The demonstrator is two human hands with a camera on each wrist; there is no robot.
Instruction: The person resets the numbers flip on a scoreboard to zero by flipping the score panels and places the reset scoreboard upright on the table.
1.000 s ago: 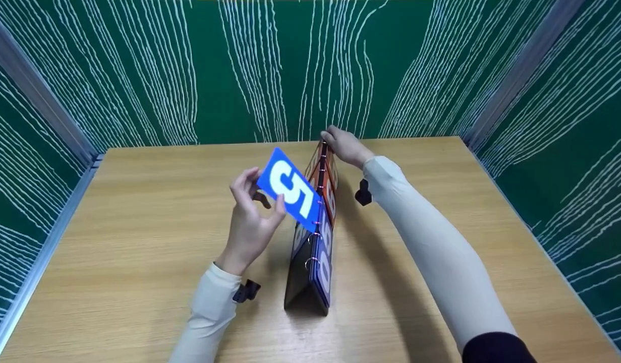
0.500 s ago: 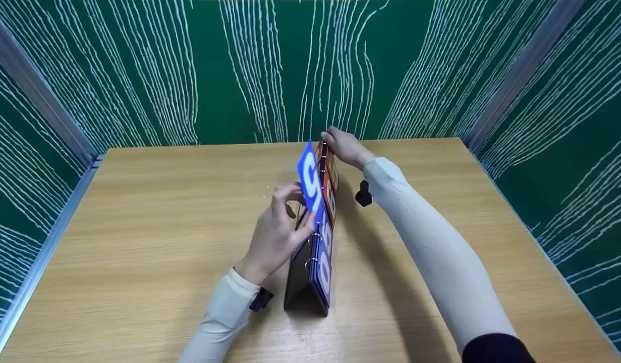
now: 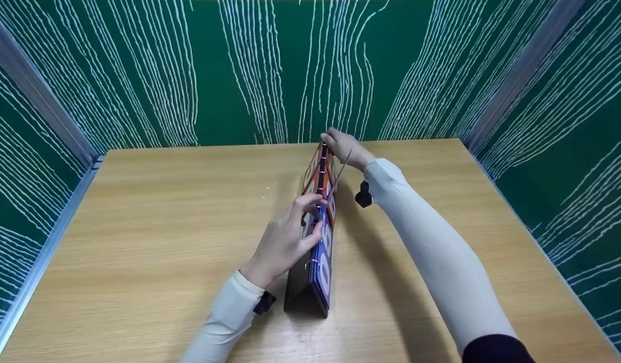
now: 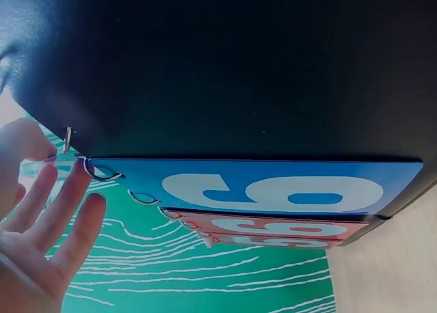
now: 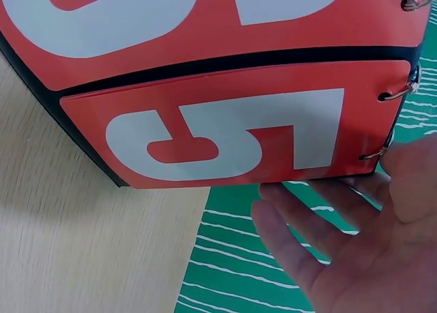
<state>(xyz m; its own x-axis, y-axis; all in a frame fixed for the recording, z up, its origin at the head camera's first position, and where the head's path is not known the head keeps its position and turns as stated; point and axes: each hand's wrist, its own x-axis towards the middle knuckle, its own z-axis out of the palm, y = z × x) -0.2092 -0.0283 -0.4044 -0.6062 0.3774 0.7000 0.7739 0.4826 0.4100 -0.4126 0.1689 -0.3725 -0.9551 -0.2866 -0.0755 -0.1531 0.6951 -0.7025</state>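
Observation:
A black tent-shaped flip scoreboard (image 3: 299,295) stands lengthwise on the table, with blue number cards nearer and red ones at the far end, all on metal rings. My left hand (image 3: 282,244) is at the top ridge, its index finger and thumb by the rings of a flipped card (image 3: 340,174) seen nearly edge-on. In the left wrist view the left hand's fingers (image 4: 85,234) are spread beside the rings. At the far end my right hand (image 3: 344,147) holds the scoreboard's top corner. A red card with a white 5 (image 5: 225,125) lies beside it in the right wrist view.
The wooden table (image 3: 164,217) surrounds the scoreboard. Green walls (image 3: 209,75) with white wavy lines rise behind and at both sides, with grey metal posts (image 3: 522,70) in the corners. Black wrist cameras (image 3: 363,194) sit at both cuffs.
The blue 5 card has swung from the left side up over the ridge and now leans right. My left hand has followed it rightward to the rings. The right hand has stayed put.

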